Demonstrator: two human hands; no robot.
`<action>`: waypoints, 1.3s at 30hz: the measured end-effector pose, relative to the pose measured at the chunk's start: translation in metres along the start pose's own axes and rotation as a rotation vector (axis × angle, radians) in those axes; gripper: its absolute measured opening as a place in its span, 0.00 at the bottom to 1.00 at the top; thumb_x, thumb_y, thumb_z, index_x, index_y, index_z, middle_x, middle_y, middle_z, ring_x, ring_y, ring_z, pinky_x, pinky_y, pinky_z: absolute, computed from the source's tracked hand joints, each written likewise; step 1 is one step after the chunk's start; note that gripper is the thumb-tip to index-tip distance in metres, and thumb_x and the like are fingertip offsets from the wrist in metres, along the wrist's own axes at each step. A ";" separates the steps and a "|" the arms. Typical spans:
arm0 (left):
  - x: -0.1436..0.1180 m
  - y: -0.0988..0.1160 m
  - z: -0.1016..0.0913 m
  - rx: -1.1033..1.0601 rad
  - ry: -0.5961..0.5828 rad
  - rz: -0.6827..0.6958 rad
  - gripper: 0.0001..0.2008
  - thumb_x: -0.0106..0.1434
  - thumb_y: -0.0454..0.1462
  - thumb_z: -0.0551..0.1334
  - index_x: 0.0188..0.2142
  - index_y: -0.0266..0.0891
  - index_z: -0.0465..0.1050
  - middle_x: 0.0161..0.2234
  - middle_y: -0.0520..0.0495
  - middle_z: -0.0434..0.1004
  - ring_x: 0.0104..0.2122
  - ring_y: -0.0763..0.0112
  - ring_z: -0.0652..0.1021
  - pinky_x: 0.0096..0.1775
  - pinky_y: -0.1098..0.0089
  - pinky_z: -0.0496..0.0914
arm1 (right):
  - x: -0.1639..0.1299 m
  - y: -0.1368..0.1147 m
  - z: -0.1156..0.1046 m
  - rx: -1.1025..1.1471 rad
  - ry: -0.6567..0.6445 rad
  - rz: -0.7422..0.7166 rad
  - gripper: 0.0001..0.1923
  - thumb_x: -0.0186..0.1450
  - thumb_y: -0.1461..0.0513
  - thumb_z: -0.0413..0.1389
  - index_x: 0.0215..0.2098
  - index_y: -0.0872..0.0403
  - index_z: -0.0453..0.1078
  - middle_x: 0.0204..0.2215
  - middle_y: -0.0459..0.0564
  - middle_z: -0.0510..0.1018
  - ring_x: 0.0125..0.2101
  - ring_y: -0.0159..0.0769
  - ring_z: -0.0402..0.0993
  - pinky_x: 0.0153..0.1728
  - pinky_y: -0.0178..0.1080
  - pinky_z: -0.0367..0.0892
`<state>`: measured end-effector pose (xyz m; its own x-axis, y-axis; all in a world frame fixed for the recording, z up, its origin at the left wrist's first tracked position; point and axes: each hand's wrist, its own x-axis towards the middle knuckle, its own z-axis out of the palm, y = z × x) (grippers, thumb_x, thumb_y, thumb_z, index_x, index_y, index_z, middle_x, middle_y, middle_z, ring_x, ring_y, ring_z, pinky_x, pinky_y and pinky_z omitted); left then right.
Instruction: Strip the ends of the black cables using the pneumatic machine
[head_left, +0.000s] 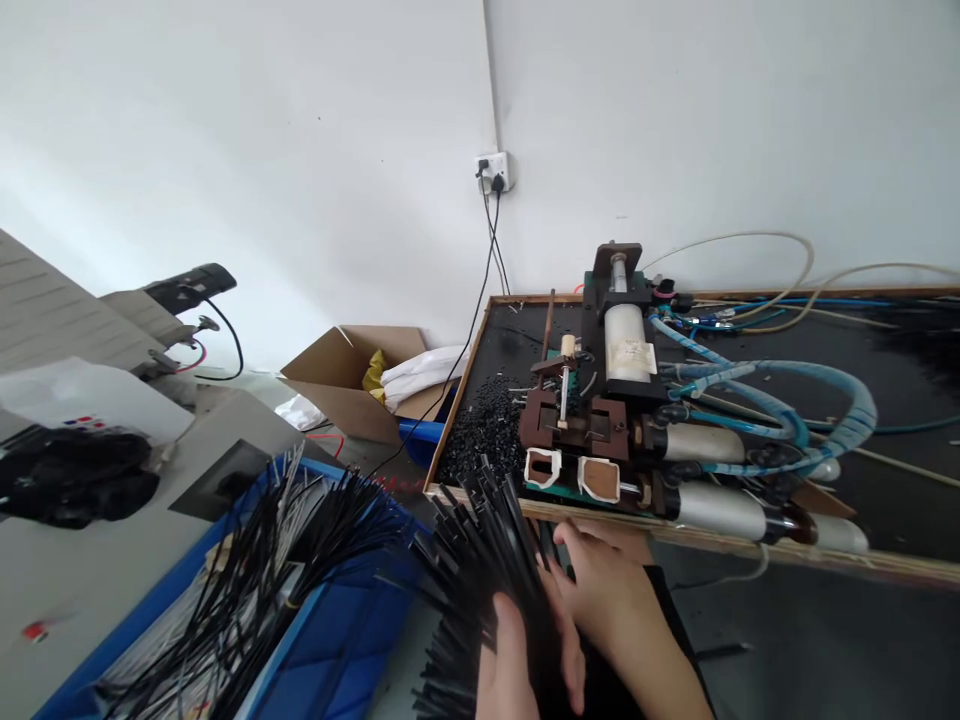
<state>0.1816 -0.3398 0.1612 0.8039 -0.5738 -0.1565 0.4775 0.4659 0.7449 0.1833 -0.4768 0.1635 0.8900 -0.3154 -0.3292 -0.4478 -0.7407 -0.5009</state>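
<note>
A thick bundle of black cables (480, 560), its ends fanned out, is between my hands below the table's front edge. My left hand (506, 655) is closed against the bundle, with a thumb or finger across its near side. On the other side, my right hand (604, 590) has its bent fingers against the cables; some fingertips are hidden and the area is slightly blurred. Just above my hands sits a pneumatic wire-stripping machine (574, 420) with a white upright cylinder and brown clamp blocks.
Small black offcuts (487, 430) cover the table's left end. A blue bin (337, 630) to the left holds more black and pale cables (255, 570). Behind stands an open cardboard box (341, 375). Blue air hoses (832, 385) loop rightward; a grey machine (75, 590) is far left.
</note>
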 end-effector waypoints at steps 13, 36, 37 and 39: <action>-0.019 -0.003 -0.022 0.619 0.711 0.101 0.16 0.64 0.52 0.70 0.39 0.44 0.85 0.39 0.39 0.86 0.53 0.44 0.79 0.52 0.55 0.74 | -0.044 -0.039 -0.031 0.590 0.456 -0.434 0.15 0.75 0.57 0.56 0.30 0.51 0.71 0.23 0.43 0.71 0.21 0.34 0.71 0.22 0.34 0.63; 0.021 0.047 0.020 0.106 0.297 0.144 0.10 0.70 0.41 0.70 0.33 0.42 0.75 0.20 0.57 0.70 0.23 0.71 0.74 0.39 0.67 0.77 | -0.026 -0.022 -0.008 1.421 0.232 -0.420 0.22 0.79 0.46 0.52 0.32 0.49 0.63 0.15 0.35 0.61 0.15 0.28 0.50 0.18 0.33 0.50; 0.022 0.046 0.020 0.112 0.296 0.135 0.09 0.70 0.40 0.69 0.34 0.41 0.75 0.18 0.59 0.66 0.20 0.74 0.71 0.36 0.70 0.75 | -0.023 -0.019 -0.012 1.370 0.156 -0.403 0.23 0.78 0.46 0.53 0.30 0.49 0.63 0.15 0.34 0.58 0.15 0.28 0.48 0.18 0.33 0.49; 0.023 0.042 0.021 0.142 0.259 0.131 0.09 0.70 0.42 0.69 0.38 0.40 0.75 0.17 0.59 0.65 0.17 0.77 0.67 0.27 0.74 0.69 | -0.018 -0.013 -0.017 1.234 0.101 -0.354 0.24 0.75 0.46 0.57 0.28 0.50 0.63 0.16 0.35 0.57 0.17 0.28 0.49 0.19 0.33 0.47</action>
<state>0.2128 -0.3469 0.2026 0.9274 -0.3161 -0.2000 0.3248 0.4152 0.8498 0.1745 -0.4709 0.1896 0.9543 -0.2988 0.0075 0.0784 0.2263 -0.9709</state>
